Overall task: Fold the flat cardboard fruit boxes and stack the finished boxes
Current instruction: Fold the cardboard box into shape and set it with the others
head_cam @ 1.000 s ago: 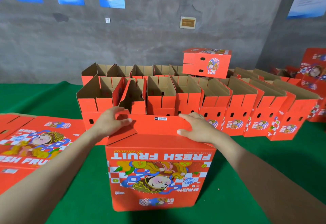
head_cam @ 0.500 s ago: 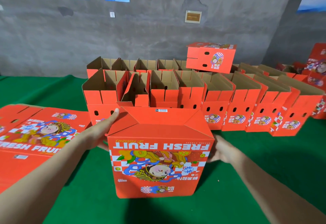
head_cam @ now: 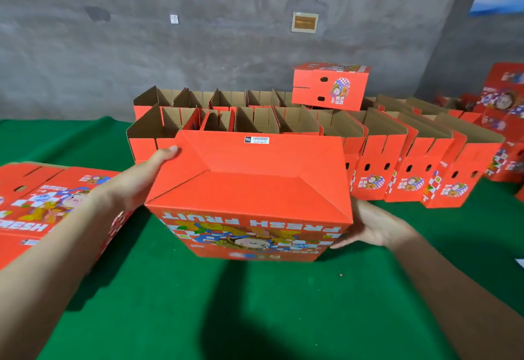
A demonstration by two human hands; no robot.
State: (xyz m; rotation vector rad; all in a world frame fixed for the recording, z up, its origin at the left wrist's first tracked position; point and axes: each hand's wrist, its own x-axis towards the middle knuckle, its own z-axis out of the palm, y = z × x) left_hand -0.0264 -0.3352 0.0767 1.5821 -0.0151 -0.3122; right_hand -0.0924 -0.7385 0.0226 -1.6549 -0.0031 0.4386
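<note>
Folded box [head_cam: 249,198], bottom flaps closed and facing up, sits between both hands over the green table [head_cam: 255,303] in the head view; half a second ago it stood lower and more face-on, so it now looks lifted and tipping away, probably to be turned upright and added to the finished boxes [head_cam: 397,155] behind. Left hand [head_cam: 141,178] presses flat on the left wall with fingers together, right hand [head_cam: 374,229] cups the right wall with fingers extended, and the inverted print reads "FRESH FRUIT", with a barcode sticker [head_cam: 256,140] too small to read.
</note>
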